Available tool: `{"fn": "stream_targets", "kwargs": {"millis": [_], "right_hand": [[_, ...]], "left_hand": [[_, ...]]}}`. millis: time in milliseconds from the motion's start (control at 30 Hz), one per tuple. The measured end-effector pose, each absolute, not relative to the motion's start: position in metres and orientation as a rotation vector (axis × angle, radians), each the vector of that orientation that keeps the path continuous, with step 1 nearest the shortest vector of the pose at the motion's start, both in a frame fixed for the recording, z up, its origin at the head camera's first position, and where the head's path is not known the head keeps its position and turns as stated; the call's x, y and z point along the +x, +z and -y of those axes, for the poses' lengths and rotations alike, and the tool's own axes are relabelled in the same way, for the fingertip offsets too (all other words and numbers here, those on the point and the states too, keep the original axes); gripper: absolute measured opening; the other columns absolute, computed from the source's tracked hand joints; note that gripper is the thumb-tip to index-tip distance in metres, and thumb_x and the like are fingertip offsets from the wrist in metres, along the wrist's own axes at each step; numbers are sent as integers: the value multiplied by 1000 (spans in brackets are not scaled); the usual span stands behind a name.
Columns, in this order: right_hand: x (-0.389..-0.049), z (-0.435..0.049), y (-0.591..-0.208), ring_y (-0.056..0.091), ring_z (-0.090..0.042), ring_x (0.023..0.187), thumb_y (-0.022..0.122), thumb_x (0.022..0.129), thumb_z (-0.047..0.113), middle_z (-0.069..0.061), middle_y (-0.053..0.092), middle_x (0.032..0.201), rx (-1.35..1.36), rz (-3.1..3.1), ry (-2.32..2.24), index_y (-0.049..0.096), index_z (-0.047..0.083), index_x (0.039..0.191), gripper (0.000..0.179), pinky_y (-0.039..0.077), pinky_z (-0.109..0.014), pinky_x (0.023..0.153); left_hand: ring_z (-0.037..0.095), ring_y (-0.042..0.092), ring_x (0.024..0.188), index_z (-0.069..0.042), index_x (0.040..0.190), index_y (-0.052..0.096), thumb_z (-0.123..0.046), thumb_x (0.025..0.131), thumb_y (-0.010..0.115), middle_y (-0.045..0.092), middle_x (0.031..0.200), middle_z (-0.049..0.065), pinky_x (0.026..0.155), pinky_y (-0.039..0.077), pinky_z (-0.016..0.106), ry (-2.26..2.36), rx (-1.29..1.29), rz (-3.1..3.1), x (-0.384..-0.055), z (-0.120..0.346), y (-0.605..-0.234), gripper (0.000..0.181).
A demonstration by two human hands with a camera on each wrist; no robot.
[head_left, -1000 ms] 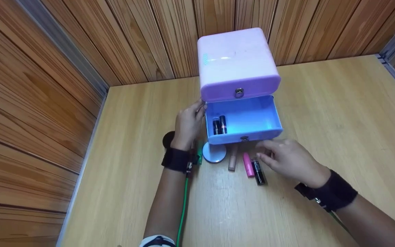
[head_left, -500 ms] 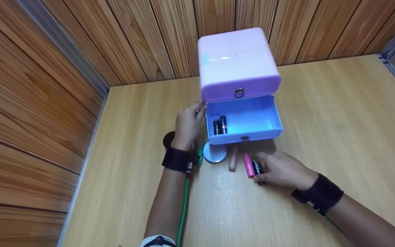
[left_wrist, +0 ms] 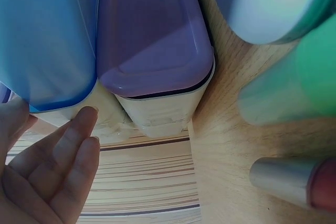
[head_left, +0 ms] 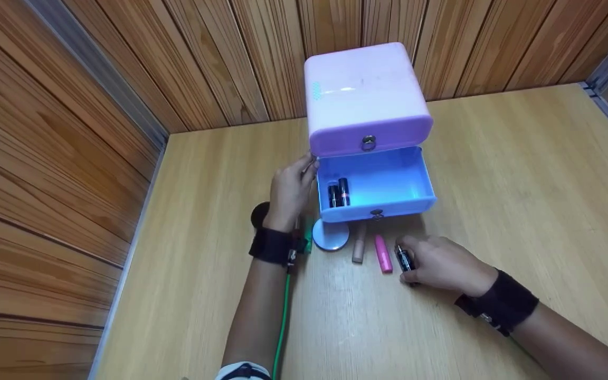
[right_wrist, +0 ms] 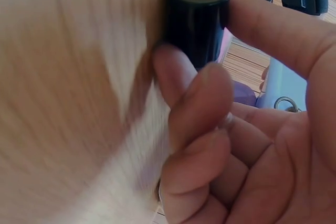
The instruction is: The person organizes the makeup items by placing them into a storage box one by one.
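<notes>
My right hand [head_left: 441, 264] pinches a black lipstick [head_left: 404, 258] between thumb and fingers, just above or on the table in front of the drawer box. In the right wrist view, a round label marks the end of that lipstick [right_wrist: 194, 24]. My left hand [head_left: 288, 192] rests its fingertips against the left side of the pink and purple drawer box [head_left: 367, 89]; the left wrist view shows these fingers [left_wrist: 71, 150] loosely bent at its edge. The blue lower drawer [head_left: 354, 215] is pulled out, with two black tubes [head_left: 339, 193] at its left end.
On the table before the drawer lie a pink tube [head_left: 383, 254], a mauve tube [head_left: 358, 247] and a round shiny compact [head_left: 330, 235]. A green tube [head_left: 308, 236] and a black round item [head_left: 259, 215] sit near the left wrist. Wood-panelled walls stand behind and left.
My right hand has come down from beside the drawer front, taken hold of the black lipstick and shifted it slightly right, away from the pink tube. The left hand has stayed put.
</notes>
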State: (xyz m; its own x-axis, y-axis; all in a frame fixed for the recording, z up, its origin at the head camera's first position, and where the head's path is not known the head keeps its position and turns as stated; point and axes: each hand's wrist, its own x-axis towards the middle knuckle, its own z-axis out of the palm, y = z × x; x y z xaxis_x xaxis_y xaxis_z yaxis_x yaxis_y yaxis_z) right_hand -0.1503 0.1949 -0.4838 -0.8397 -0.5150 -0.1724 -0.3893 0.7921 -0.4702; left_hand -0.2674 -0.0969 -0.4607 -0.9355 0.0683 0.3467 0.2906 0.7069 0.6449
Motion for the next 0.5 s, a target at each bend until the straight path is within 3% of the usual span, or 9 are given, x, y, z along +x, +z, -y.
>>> {"fn": "stream_targets", "kwargs": {"millis": [500], "right_hand": [[-142, -202, -481, 41, -6, 49, 84, 73, 31, 12, 46, 53, -672, -2670, -605, 55, 6, 131, 69, 36, -28, 47]], "left_hand": [[11, 64, 74, -13, 132, 61, -29, 101, 55, 71, 109, 6, 62, 49, 25, -1104, -275, 2614, -267, 96, -461, 35]]}}
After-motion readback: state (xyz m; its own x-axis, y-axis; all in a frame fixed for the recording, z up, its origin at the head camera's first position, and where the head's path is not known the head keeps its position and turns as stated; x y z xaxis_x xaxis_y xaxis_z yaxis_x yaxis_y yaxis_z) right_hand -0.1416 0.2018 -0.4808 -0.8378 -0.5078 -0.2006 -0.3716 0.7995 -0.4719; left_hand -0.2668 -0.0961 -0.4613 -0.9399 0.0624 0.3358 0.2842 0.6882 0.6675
